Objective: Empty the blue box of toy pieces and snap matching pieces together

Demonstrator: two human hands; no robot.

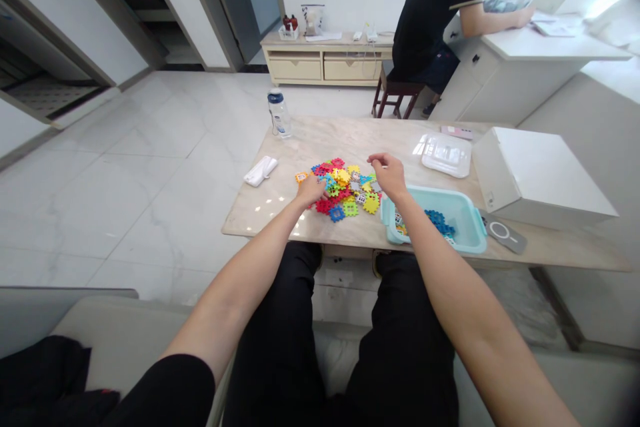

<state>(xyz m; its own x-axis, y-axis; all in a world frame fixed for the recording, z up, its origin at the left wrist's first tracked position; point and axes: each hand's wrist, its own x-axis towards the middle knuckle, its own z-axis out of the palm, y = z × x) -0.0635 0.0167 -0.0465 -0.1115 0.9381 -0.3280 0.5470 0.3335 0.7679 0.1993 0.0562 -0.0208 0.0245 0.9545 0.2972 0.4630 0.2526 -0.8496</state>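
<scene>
A heap of colourful plastic interlocking tiles [345, 188] lies on the low marble table [310, 147]. My left hand [311, 191] rests on the heap's left edge, fingers curled down onto the pieces; what it grips is hidden. My right hand [388, 173] hovers at the heap's right side, fingers closed in a loose pinch, with nothing I can make out in them. Just right of it stands a turquoise bin [463, 213] with a few tiles inside.
On the table are a water bottle [279, 113], a white remote-like object [261, 171], a clear lid [446, 154], a white box [535, 177], a pink phone [456, 132] and a grey charger pad [503, 232]. Another person [440, 13] sits at a far counter.
</scene>
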